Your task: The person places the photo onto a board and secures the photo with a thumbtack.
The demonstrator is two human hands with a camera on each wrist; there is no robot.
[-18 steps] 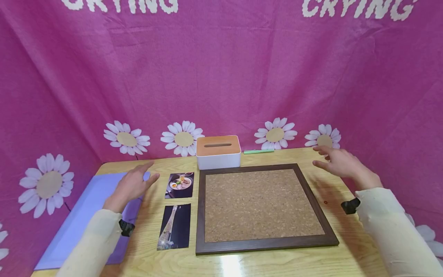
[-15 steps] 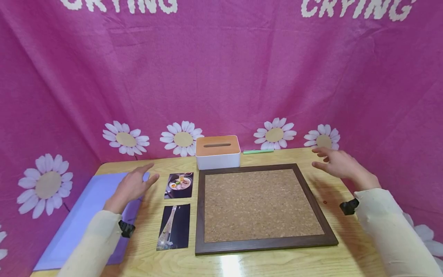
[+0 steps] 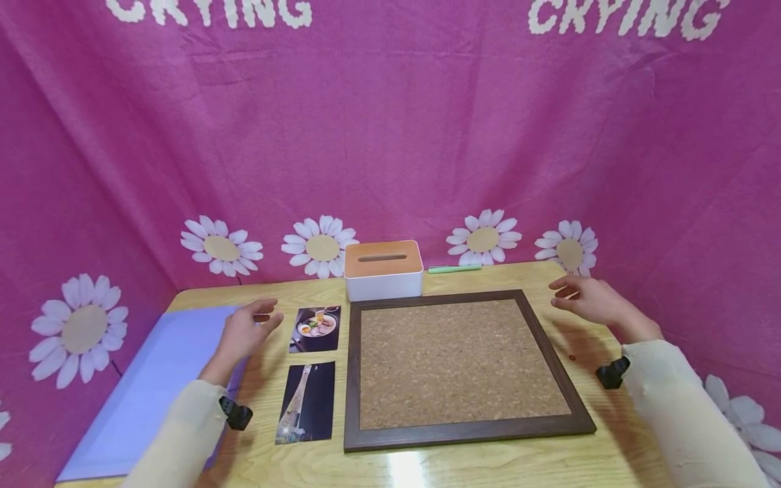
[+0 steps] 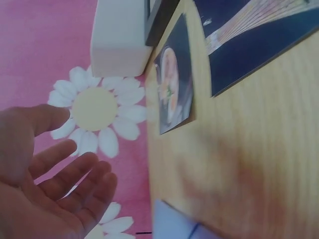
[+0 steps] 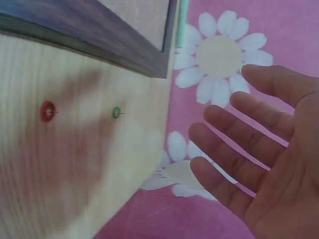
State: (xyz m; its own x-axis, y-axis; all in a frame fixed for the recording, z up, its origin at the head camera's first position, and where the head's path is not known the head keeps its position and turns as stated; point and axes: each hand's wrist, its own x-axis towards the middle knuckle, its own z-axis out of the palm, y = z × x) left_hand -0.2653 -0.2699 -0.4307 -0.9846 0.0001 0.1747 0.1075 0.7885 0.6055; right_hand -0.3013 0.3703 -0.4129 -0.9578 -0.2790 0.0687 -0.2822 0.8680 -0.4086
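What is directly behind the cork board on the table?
A white box with an orange slotted lid stands behind the cork board, touching its far edge. Its inside is hidden by the lid.

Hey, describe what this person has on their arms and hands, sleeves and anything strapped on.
Both arms wear loose, pale cream long sleeves, the left sleeve and the right sleeve, ending at the wrists. A small black device sits at each cuff: the left wrist device and the right wrist device. The left hand and right hand are bare, with no gloves or rings visible.
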